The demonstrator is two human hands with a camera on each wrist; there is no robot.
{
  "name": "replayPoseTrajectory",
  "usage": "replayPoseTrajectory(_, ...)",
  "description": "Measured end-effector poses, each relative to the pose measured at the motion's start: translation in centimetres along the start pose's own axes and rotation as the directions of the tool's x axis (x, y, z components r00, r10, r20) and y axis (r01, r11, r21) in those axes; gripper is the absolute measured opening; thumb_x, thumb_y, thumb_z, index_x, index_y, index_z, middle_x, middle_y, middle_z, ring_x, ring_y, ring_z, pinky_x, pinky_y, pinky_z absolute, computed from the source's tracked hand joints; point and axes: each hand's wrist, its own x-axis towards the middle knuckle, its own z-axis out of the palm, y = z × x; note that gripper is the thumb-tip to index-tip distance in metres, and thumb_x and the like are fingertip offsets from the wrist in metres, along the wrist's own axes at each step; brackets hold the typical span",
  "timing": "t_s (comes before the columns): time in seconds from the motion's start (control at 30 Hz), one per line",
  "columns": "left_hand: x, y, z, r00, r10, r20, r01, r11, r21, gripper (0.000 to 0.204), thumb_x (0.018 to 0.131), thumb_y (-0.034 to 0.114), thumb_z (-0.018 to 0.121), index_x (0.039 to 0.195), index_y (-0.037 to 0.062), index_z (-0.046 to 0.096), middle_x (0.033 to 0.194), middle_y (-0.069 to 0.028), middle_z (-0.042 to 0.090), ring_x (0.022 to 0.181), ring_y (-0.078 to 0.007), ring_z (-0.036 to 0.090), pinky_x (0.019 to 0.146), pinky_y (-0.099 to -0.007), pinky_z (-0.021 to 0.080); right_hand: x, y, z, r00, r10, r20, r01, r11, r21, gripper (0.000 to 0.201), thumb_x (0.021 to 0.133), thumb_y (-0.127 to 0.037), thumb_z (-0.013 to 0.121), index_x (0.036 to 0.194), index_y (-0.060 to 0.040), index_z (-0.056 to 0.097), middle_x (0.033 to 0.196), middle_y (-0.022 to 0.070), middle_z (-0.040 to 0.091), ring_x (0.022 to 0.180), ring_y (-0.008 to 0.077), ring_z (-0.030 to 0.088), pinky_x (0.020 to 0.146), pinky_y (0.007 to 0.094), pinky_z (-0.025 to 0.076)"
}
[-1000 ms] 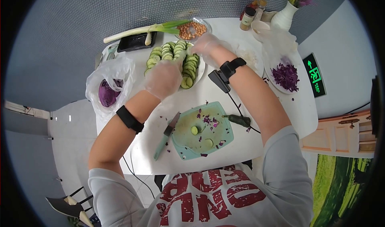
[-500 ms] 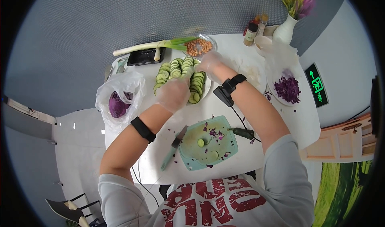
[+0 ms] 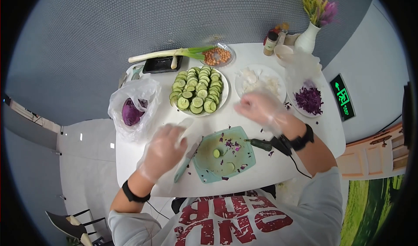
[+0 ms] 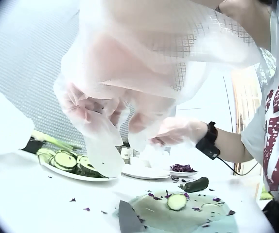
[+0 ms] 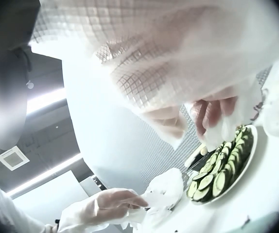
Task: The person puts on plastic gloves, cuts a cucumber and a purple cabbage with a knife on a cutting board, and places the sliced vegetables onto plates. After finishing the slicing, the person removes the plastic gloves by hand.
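Both hands wear loose clear plastic gloves. My left hand (image 3: 162, 154) is over the near left of the table, beside the knife (image 3: 182, 170), its fingers loosely bent and holding nothing. In the left wrist view, slack glove tips hang past the fingers. My right hand (image 3: 260, 107) hovers by the near edge of the plate of white pieces (image 3: 238, 81), fingers loosely curled around nothing. Rows of cucumber slices (image 3: 197, 102) fill a white plate (image 3: 226, 93) beyond both hands. The green cutting board (image 3: 208, 174) carries a cucumber end (image 3: 216, 153) and purple scraps.
A plastic bag (image 3: 150, 91) with purple cabbage (image 3: 130, 112) stands left. Leek (image 3: 161, 54), black tray (image 3: 152, 66) and a bowl of nuts (image 3: 216, 57) line the back. Shredded cabbage (image 3: 309, 100) is right, a dark green pepper-like vegetable (image 3: 261, 144) beside the board.
Both hands have left the plate of cucumber slices. The left came back toward the body near the knife; the right moved right and nearer. The slices now show uncovered.
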Motion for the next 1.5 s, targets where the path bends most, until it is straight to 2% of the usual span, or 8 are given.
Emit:
replayPoseTrajectory(0.07,-2.5,-0.2,-0.5,0.998,-0.064,0.021,0.064,0.998,0.011,0.024,0.079,0.011,0.069,0.102,0.0050,0.064,0.096,-0.0146,0.063,0.090,-0.0347,0.061,0.079,-0.0418,0.053,-3.4,0.7,0.3,0.991,-0.131,-0.005,0.131,0.991,-0.015,0.028,0.083,-0.029,0.069,0.077,-0.0026,0.067,0.069,0.0167,0.064,0.061,0.0304,0.062,0.060,0.0381,0.049)
replayPoseTrajectory(0.23,-6.8,-0.2,0.2,0.975,-0.196,0.107,0.191,0.980,0.051,0.027,0.080,0.015,0.071,0.104,0.0036,0.064,0.100,-0.0161,0.063,0.099,-0.0349,0.059,0.087,-0.0403,0.050,-8.9,0.8,1.3,0.990,-0.039,0.138,0.036,0.999,0.030,0.028,0.082,-0.030,0.068,0.081,-0.0022,0.069,0.083,0.0168,0.068,0.078,0.0340,0.065,0.073,0.0400,0.051)
replayPoseTrajectory(0.3,-7.8,-0.1,1.0,0.974,-0.198,0.113,0.193,0.980,0.056,0.029,0.080,0.015,0.071,0.105,0.0026,0.063,0.101,-0.0162,0.063,0.099,-0.0351,0.059,0.087,-0.0401,0.050,-10.4,1.6,2.7,0.982,-0.191,0.013,0.191,0.982,0.005,0.021,0.080,-0.023,0.073,0.086,-0.0035,0.067,0.081,0.0142,0.066,0.076,0.0278,0.064,0.069,0.0369,0.050)
replayPoseTrajectory(0.8,-9.0,0.1,6.8,0.958,-0.286,0.004,0.276,0.928,0.250,0.015,0.083,0.016,0.062,0.083,0.0022,0.058,0.078,-0.0139,0.060,0.079,-0.0325,0.061,0.071,-0.0424,0.051,-11.4,0.2,8.3,0.988,-0.132,-0.078,0.141,0.982,0.122,0.024,0.075,-0.026,0.073,0.084,-0.0046,0.066,0.079,0.0132,0.066,0.075,0.0336,0.064,0.069,0.0423,0.051)
replayPoseTrajectory(1.07,-9.8,-0.5,7.1,0.999,-0.002,-0.051,0.031,0.804,0.593,0.009,0.079,0.007,0.056,0.073,0.0087,0.049,0.065,-0.0084,0.048,0.059,-0.0240,0.053,0.055,-0.0323,0.049,-9.4,-0.7,9.4,0.994,-0.110,0.024,0.110,0.993,0.033,0.024,0.078,-0.022,0.071,0.091,-0.0032,0.066,0.087,0.0151,0.066,0.082,0.0323,0.064,0.075,0.0404,0.051)
replayPoseTrajectory(1.2,-9.7,0.2,7.0,0.990,-0.101,-0.094,0.135,0.860,0.493,0.008,0.079,0.006,0.055,0.073,0.0080,0.050,0.068,-0.0093,0.051,0.062,-0.0241,0.056,0.055,-0.0323,0.050,-8.1,-1.1,10.5,0.989,-0.142,0.037,0.146,0.984,-0.106,0.028,0.078,-0.022,0.071,0.099,-0.0037,0.065,0.090,0.0131,0.066,0.084,0.0311,0.064,0.077,0.0403,0.052)
replayPoseTrajectory(1.27,-10.0,0.4,7.1,0.920,-0.391,0.011,0.364,0.865,0.345,0.004,0.081,0.007,0.056,0.083,0.0045,0.053,0.080,-0.0147,0.058,0.073,-0.0340,0.062,0.066,-0.0410,0.054,-7.8,-1.4,11.1,0.989,-0.140,0.050,0.146,0.979,-0.143,0.029,0.079,-0.021,0.070,0.102,-0.0046,0.065,0.091,0.0122,0.066,0.086,0.0310,0.063,0.079,0.0406,0.051)
replayPoseTrajectory(1.5,-10.4,0.7,6.5,0.940,-0.339,0.027,0.318,0.905,0.282,0.005,0.082,0.007,0.056,0.084,0.0030,0.054,0.081,-0.0166,0.059,0.074,-0.0358,0.062,0.066,-0.0424,0.053,-7.0,-2.9,11.6,0.991,-0.109,0.082,0.127,0.960,-0.249,0.021,0.079,-0.017,0.066,0.097,-0.0068,0.068,0.096,0.0125,0.068,0.093,0.0314,0.064,0.086,0.0404,0.050)
